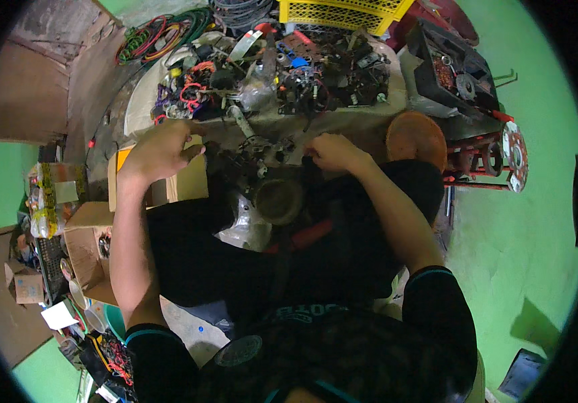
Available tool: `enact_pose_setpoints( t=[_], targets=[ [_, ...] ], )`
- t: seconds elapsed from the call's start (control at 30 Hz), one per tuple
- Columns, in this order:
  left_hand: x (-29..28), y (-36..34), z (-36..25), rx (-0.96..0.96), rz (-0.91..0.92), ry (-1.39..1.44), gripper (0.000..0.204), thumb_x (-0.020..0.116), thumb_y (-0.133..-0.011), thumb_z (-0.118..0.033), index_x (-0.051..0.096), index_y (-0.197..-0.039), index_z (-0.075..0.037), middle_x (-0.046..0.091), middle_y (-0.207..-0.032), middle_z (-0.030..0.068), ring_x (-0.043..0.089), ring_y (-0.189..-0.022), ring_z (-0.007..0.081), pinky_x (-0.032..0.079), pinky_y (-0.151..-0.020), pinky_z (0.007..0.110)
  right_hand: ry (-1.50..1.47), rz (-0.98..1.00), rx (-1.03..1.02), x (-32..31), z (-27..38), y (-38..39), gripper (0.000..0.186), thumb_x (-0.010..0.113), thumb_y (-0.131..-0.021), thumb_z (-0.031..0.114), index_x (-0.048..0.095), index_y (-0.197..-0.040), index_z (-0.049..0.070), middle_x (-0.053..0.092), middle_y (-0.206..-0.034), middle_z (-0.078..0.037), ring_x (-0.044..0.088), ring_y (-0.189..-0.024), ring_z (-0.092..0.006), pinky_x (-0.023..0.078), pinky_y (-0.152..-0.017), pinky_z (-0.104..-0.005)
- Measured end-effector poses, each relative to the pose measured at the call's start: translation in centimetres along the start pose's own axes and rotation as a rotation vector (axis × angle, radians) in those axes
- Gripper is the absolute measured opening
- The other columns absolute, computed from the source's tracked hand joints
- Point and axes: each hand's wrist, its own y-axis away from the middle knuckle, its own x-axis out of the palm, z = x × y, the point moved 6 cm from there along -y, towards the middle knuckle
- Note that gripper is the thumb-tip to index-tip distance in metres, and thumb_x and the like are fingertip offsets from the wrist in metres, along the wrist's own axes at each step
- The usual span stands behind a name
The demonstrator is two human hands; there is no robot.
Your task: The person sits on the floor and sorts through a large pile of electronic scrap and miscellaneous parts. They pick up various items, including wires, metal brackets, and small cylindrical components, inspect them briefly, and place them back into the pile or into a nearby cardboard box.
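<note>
My left hand [158, 153] hovers over an open cardboard box [195, 176], with a gap between thumb and forefinger and nothing visible in it. My right hand [334, 153] is closed at the near edge of the work surface, its fingertips bent down beside dark parts. What it grips, if anything, is hidden. Between the hands lies a heap of small dark metal and wire pieces [262, 158]. Below them, near my lap, are a round dull container [279, 201] and a crumpled clear plastic bag [245, 232].
Beyond my hands, a pale surface [138, 111] carries many loose parts and wires. A yellow crate [343, 12] stands behind it, a dark bin [453, 70] to the right. An orange-brown round bowl [416, 142] sits near my right knee, beside a red metal frame [484, 161]. More boxes stand left.
</note>
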Motion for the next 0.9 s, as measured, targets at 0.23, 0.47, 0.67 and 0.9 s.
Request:
enact_pose_setpoints(
  t=[0.23,0.47,0.67,0.9],
  targets=[
    [1.2,3.5,1.7,-0.072,0.024,0.058,0.044,0.069,-0.086,-0.019,0.058,-0.127,-0.007,0.065,-0.116,0.0153,0.065,-0.096,0.0254,0.051,-0.086,0.038,-0.001,0.14,-0.03,4.4,1.9,-2.4,0.031,0.056,-0.079,0.01,0.069,-0.108,0.007,0.068,-0.102,-0.02,0.065,-0.096,-0.0368,0.051,-0.083,-0.0474],
    [1.1,3.1,2.8,-0.052,-0.01,0.058,0.047,0.069,-0.086,-0.018,0.056,-0.13,-0.007,0.064,-0.119,0.014,0.065,-0.097,0.0258,0.05,-0.087,0.038,-0.044,0.013,0.153,10.5,-3.1,-7.6,0.029,0.06,-0.077,0.016,0.069,-0.099,-0.001,0.068,-0.097,-0.024,0.066,-0.09,-0.0387,0.052,-0.08,-0.0483],
    [1.9,3.4,2.3,-0.083,0.06,0.114,0.049,0.066,-0.087,-0.019,0.052,-0.132,-0.006,0.06,-0.123,0.0185,0.055,-0.116,0.0351,0.043,-0.099,0.042,-0.227,-0.043,0.055,15.2,-0.6,-11.3,0.024,0.063,-0.079,0.017,0.069,-0.098,0.004,0.07,-0.093,-0.018,0.067,-0.088,-0.0362,0.052,-0.078,-0.0452],
    [0.9,3.1,2.8,-0.013,-0.056,0.057,0.052,0.068,-0.087,-0.02,0.051,-0.136,-0.011,0.063,-0.117,0.0166,0.064,-0.099,0.029,0.05,-0.088,0.04,-0.233,0.001,-0.142,16.5,6.1,-16.7,0.028,0.068,-0.075,0.017,0.069,-0.1,0.006,0.069,-0.091,-0.015,0.066,-0.089,-0.0339,0.053,-0.078,-0.0428]
  ],
)
